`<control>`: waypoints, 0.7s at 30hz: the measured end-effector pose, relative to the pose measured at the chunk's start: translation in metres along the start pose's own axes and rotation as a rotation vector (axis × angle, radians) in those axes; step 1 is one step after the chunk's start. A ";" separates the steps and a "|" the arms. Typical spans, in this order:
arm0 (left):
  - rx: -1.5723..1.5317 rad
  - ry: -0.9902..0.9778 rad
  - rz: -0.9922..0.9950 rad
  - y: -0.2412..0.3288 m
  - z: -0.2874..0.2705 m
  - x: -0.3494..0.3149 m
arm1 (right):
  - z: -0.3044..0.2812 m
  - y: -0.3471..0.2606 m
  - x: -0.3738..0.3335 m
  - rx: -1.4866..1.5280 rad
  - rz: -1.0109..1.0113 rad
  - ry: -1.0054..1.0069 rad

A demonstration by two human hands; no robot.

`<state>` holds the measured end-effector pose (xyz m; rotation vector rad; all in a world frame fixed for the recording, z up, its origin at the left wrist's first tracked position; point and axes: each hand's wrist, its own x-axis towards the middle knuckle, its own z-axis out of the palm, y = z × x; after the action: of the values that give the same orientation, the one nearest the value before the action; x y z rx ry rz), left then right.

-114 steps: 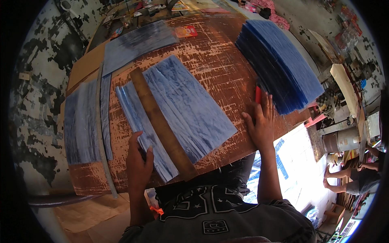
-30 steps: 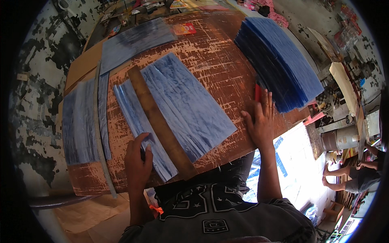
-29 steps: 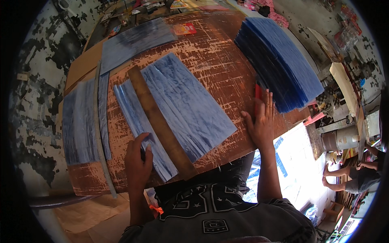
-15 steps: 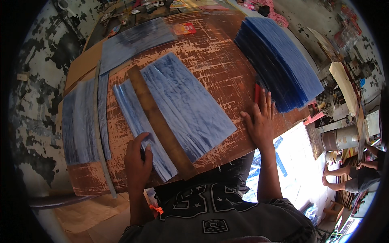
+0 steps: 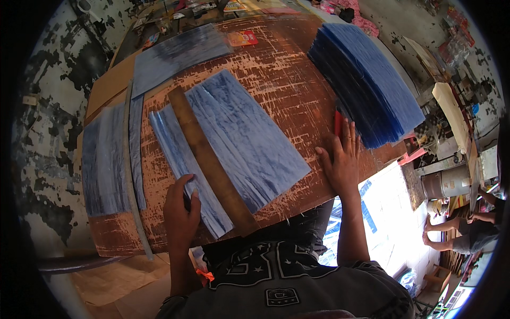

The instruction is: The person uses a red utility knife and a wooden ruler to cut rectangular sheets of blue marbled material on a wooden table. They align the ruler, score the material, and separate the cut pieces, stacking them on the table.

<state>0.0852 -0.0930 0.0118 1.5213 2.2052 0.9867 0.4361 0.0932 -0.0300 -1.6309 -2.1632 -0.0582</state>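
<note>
My left hand (image 5: pixel 182 212) rests at the lower left edge of a stack of blue, glossy plastic sheets (image 5: pixel 244 138), thumb and forefinger apart; its other fingers are mostly hidden. A long brown flat strip (image 5: pixel 202 146) lies lengthwise across those sheets, leaving a narrower part on its left. On the table's right side my right hand (image 5: pixel 341 162) lies flat with fingers spread, holding nothing. Its fingertips are beside a red, narrow object (image 5: pixel 338 123), partly hidden. Just beyond them stands a thick pile of blue sheets (image 5: pixel 372 80).
The worn brown table (image 5: pixel 276 69) curves around me. At left, a long grey strip (image 5: pixel 129 165) crosses more bluish sheets (image 5: pixel 106 159). Farther back lie greyish sheets (image 5: pixel 178 58), cardboard (image 5: pixel 109 87) and a red-yellow packet (image 5: pixel 243 38). Another person's legs (image 5: pixel 443 234) show at far right.
</note>
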 end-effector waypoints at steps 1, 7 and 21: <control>-0.008 -0.005 -0.019 0.000 0.000 0.000 | 0.000 0.000 0.000 0.010 -0.005 0.009; -0.012 -0.014 -0.033 -0.005 0.001 0.001 | -0.001 0.000 0.000 0.024 -0.013 0.019; -0.022 0.013 -0.064 -0.008 0.002 0.003 | 0.000 0.000 0.001 0.082 -0.062 0.079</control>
<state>0.0797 -0.0917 0.0057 1.4291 2.2305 1.0000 0.4355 0.0941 -0.0298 -1.4918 -2.1278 -0.0508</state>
